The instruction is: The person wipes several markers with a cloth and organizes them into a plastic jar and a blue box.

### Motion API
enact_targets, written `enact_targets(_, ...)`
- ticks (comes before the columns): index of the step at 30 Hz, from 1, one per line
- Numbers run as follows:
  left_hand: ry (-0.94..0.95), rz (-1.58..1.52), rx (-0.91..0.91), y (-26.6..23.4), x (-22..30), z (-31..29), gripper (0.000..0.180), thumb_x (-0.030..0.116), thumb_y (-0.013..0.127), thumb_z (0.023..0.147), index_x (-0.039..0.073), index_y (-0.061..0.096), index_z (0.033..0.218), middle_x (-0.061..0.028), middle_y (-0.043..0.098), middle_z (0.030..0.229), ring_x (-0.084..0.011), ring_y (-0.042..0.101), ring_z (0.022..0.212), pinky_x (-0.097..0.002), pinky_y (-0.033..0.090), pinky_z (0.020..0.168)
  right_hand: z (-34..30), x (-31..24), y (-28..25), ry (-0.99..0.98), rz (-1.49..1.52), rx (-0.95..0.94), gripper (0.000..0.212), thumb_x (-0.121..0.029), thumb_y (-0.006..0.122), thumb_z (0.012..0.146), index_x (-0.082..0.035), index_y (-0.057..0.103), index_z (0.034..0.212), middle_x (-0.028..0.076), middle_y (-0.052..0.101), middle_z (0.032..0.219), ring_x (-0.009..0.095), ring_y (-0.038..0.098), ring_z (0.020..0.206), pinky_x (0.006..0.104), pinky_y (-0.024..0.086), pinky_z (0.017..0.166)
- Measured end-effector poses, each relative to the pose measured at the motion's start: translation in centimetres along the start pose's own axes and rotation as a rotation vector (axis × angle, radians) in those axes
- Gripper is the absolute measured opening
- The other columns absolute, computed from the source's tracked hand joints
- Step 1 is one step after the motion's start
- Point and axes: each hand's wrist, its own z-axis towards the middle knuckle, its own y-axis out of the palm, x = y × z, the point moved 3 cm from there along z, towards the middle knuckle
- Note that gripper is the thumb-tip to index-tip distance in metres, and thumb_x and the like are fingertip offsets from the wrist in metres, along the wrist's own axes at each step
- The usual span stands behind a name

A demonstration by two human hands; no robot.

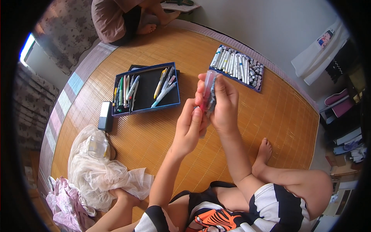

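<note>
Both my hands are raised together over the mat, around a translucent pinkish tube-shaped marker or pen. My right hand is closed around its upper part from the right side. A grey-blue fuzzy piece of cloth lies along the tube, under the right fingers. Lower down, my left hand is closed, with thumb and fingers pinching the bright pink end. Fingers cover part of the tube, so its exact kind cannot be told.
A blue-edged black tray of pens lies ahead-left, beside a black-and-white box. Far right sits a box of white markers. Pale sheer cloth and a clear plastic container lie at left. Another person sits at the far edge.
</note>
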Motion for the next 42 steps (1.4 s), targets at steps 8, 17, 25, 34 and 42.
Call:
enact_targets(8,-0.051,-0.048,0.065,0.0,-0.4,-0.1,0.036,0.023,0.027,0.085,0.007,0.024,0.117,0.0045,0.031,0.053,-0.0007,0.023,0.039,-0.0132,0.018,0.034,-0.1,-0.7,0.6,-0.123,-0.216,0.069,0.028,-0.023,0.041,0.082,0.003,0.052,0.083,0.005,0.053,0.064,0.007,0.050,0.052,0.0171,0.042,0.050)
enact_targets(17,-0.066,-0.267,-0.002,-1.1,0.2,0.0,0.020,0.024,0.029,0.085,0.007,0.037,0.091,0.0044,0.031,0.053,-0.0003,0.019,0.037,-0.0138,0.014,0.032,-0.2,-0.8,1.7,-0.115,-0.179,-0.115,0.027,-0.006,0.044,0.077,0.007,0.042,0.101,0.012,0.052,0.083,0.016,0.054,0.070,0.0252,0.046,0.062)
enact_targets(25,-0.078,-0.133,0.108,-0.5,0.6,-0.1,0.021,0.019,0.030,0.084,0.007,0.040,0.098,0.0059,0.035,0.056,0.0012,0.024,0.038,-0.0126,0.016,0.032,-0.7,-0.2,1.6,-0.131,-0.205,0.052,0.024,-0.011,0.043,0.079,0.006,0.045,0.096,0.009,0.052,0.076,0.013,0.054,0.061,0.0212,0.044,0.055)
enact_targets(34,-0.064,0.138,0.021,0.1,0.4,-0.1,0.037,0.013,0.027,0.085,0.007,0.023,0.121,0.0066,0.029,0.054,-0.0007,0.021,0.040,-0.0131,0.017,0.037,-0.1,-0.5,0.2,-0.116,-0.178,0.187,0.029,-0.026,0.038,0.082,0.000,0.045,0.071,0.003,0.046,0.054,0.009,0.046,0.041,0.0178,0.036,0.038)
enact_targets(42,-0.032,-0.016,0.032,-0.5,-0.1,-0.2,0.037,0.021,0.027,0.086,0.006,0.023,0.119,0.0041,0.030,0.054,-0.0014,0.024,0.040,-0.0129,0.018,0.036,0.2,-1.4,0.7,-0.177,-0.346,-0.084,0.017,-0.014,0.045,0.079,0.003,0.048,0.081,0.004,0.052,0.064,0.007,0.052,0.055,0.0183,0.042,0.051)
